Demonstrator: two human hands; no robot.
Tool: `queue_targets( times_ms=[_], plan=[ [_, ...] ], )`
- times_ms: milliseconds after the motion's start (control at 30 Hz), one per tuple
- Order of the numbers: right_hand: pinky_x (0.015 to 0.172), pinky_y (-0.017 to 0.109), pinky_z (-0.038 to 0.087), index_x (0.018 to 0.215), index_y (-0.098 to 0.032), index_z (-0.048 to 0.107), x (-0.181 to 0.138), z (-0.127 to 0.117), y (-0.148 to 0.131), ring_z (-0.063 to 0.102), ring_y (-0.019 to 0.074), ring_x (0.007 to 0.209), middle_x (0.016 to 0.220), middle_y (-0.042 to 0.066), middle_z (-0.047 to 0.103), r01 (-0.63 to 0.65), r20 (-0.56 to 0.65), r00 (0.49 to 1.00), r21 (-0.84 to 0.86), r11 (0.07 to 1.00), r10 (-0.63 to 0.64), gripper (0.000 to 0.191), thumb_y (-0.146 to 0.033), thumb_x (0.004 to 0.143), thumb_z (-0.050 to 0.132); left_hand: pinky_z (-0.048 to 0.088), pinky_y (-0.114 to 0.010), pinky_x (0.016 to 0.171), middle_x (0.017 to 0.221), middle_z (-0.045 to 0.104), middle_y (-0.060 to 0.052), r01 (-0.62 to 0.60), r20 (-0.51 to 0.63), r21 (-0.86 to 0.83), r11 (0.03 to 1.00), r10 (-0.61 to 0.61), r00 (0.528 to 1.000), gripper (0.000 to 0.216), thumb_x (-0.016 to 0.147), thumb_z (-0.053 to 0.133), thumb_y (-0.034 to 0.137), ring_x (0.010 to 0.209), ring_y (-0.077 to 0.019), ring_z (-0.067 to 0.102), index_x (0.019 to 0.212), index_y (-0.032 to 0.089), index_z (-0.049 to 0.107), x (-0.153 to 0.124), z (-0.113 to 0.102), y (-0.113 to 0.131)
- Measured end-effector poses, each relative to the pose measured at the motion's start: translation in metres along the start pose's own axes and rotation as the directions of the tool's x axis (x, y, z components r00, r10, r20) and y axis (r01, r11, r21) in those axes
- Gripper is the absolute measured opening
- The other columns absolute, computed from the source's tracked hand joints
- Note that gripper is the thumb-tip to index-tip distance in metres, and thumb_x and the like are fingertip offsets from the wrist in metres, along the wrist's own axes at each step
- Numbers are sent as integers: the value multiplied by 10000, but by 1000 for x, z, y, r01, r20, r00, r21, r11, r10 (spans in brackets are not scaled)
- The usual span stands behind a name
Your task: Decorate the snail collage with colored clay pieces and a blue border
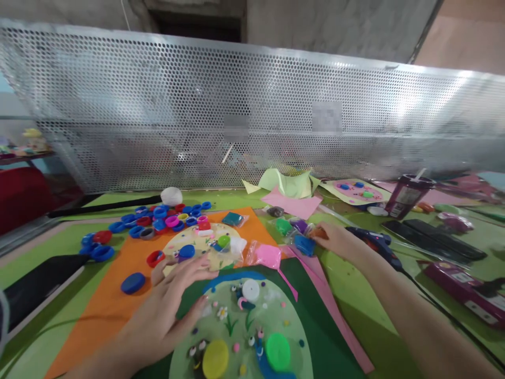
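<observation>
My left hand is held over the near craft picture, palm down, fingers spread and holding nothing. Below it, a pale green rounded sheet carries snails made of coloured bottle caps and clay, with a small flower and dots. My right hand reaches to a cluster of small clay packets, its fingertips closed around an orange-brown packet. Touching that cluster are a blue packet, a purple one and a green one. A pink clay packet lies between my hands.
Loose bottle caps are piled at the back left. A second snail picture lies behind the first. On the right are a glue gun with its cord, a dark cup and a purple case. A perforated metal panel stands behind.
</observation>
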State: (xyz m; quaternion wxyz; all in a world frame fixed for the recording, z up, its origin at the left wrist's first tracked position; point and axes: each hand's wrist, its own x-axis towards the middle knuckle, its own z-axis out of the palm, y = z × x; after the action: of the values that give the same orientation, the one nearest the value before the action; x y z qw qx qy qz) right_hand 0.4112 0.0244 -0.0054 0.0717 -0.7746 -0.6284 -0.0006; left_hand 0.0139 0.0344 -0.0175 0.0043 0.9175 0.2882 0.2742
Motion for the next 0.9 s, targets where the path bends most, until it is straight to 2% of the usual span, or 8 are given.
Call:
queue_targets(
  times_ms=[167,267,467,567,667,767,833,900],
  plan=[
    [755,385,514,1109,-157,547,2,6,3,599,191,901,1088,65,585,3,43,999,20,1000,-4,261,-304,894,543,363,-417,975,1233,570,-58,-23,35,35,999,22,999,342,900,423,284,1209,-250,452,1236,222,394,0,-3,-1],
    [753,382,515,1099,-156,552,3,6,5,599,188,897,1084,64,586,12,46,999,27,1000,-13,251,-297,892,547,368,-424,951,1157,617,-38,-46,43,44,998,44,998,317,894,424,247,1151,-244,496,1211,238,411,3,-5,5],
    [742,356,503,1019,-154,579,1,7,4,604,175,854,1008,51,616,40,44,998,26,999,-41,194,-294,891,538,416,-337,837,946,680,-30,-119,62,8,993,118,991,217,889,380,141,1053,-219,552,973,212,567,8,-8,12],
    [709,360,480,961,-148,588,1,8,2,618,215,824,915,81,652,30,26,999,9,1000,-30,167,-269,854,547,417,-322,805,840,684,-22,-113,38,-28,993,114,993,243,885,366,120,991,-205,574,914,209,590,11,-10,16],
    [671,397,451,876,-176,595,1,11,0,625,299,819,863,115,669,15,-11,1000,-10,1000,-15,148,-292,821,522,420,-321,785,720,665,-19,-145,36,-21,989,146,989,233,866,383,106,960,-216,580,861,195,599,14,-14,19],
    [656,428,443,808,-195,592,0,16,0,634,337,803,820,134,674,36,-41,999,-2,999,-37,134,-279,814,487,434,-347,787,617,609,-22,-149,44,14,989,149,988,261,857,360,100,765,-195,595,726,168,576,16,-19,20],
    [646,433,452,837,-206,604,0,21,4,642,342,788,819,151,681,63,-61,996,20,998,-62,154,-256,818,459,448,-365,772,562,555,-16,-146,30,47,988,144,989,287,845,337,102,604,-162,547,660,163,548,15,-21,20],
    [639,431,471,856,-228,615,2,26,9,648,338,772,802,134,692,94,-74,993,46,995,-90,162,-264,808,465,458,-372,753,531,517,-9,-159,13,64,985,158,987,283,826,332,106,545,-152,506,632,167,529,13,-21,21]
  ],
)
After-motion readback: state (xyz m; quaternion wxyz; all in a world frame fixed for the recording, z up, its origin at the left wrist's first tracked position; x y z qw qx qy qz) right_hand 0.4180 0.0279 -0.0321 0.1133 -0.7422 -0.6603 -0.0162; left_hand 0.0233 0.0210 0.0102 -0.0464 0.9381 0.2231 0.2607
